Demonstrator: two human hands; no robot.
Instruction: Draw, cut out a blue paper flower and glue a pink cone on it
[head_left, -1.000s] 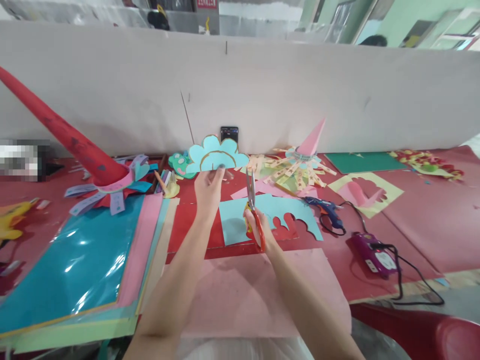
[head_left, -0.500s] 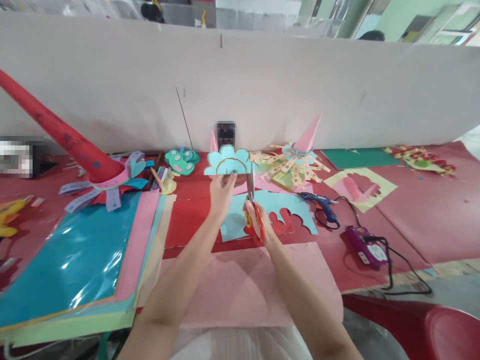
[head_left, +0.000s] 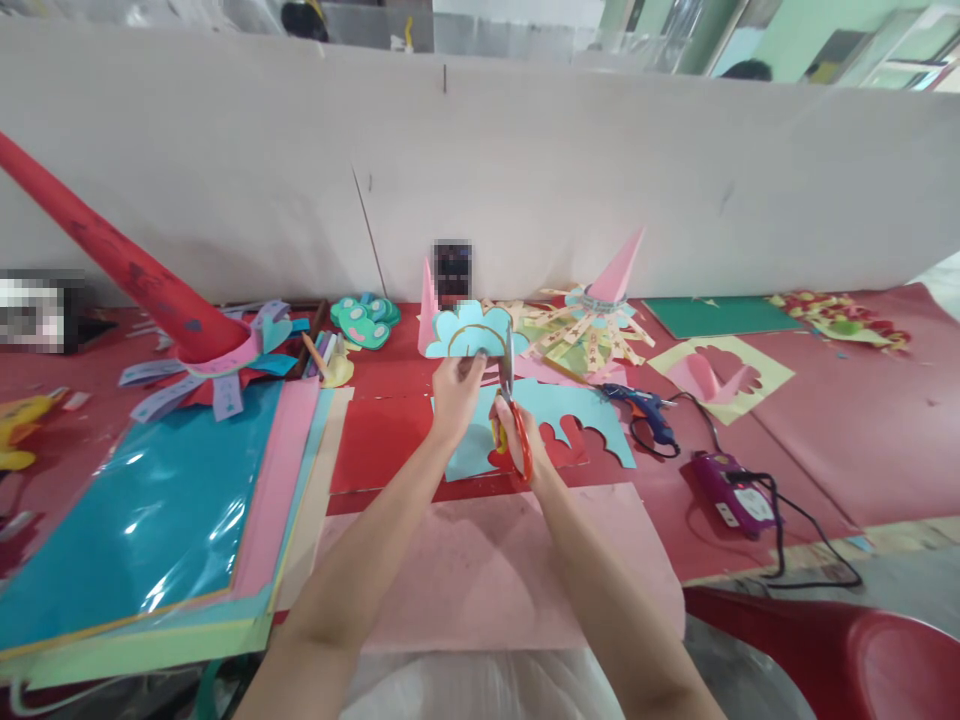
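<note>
My left hand [head_left: 456, 390] pinches the lower edge of a light blue scalloped paper piece [head_left: 471, 325], folded or half-round, with a curved line drawn on it. In my right hand [head_left: 517, 430] is a pair of scissors [head_left: 519, 445] with red and yellow handles, blades pointing up. The blades stand at the right end of the scalloped piece; whether they are biting into it I cannot tell. Beneath my hands lies a light blue sheet [head_left: 536, 400] with scalloped cut-outs, on top of red paper [head_left: 382, 440].
A red paper cone hat [head_left: 180, 310] and stacked coloured sheets [head_left: 274, 490] lie on the left. At the right are a glue gun [head_left: 645, 410], a purple power strip [head_left: 735, 495] with a black cord, and a cut yellow sheet [head_left: 761, 365]. A white panel [head_left: 525, 170] stands behind.
My left hand and the scalloped piece have moved slightly right and down. The scissors have shifted a little to the right.
</note>
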